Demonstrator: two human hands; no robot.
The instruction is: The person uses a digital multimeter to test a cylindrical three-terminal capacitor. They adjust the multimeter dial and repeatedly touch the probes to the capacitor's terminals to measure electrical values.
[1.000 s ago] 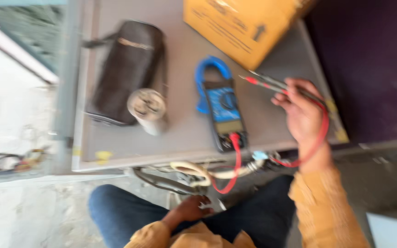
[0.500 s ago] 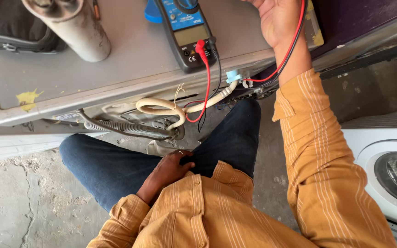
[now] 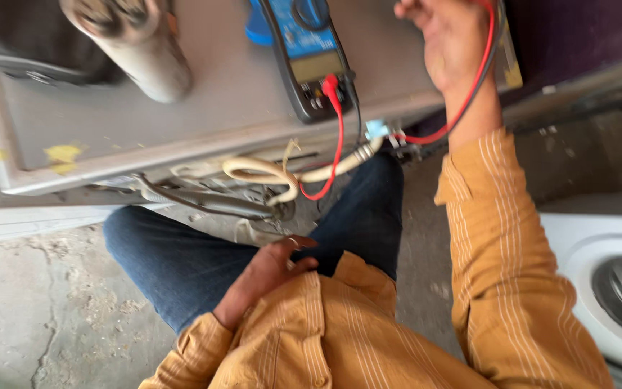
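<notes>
Red and black test leads [image 3: 481, 68]: thin, limp, light cords, gripped in the right hand [image 3: 446, 43], fingers curled round them, over the grey counter [image 3: 239, 101]. Best held by the stiff probe ends. Blue meter [image 3: 309, 54] beside. Left hand [image 3: 268, 272]: loose, empty, on thigh.

A mustard-orange shirt [image 3: 368, 324] with thin pale stripes is worn, its long sleeves [image 3: 498, 238] reaching the wrists; the legs are covered by blue jeans [image 3: 181, 259]
</notes>
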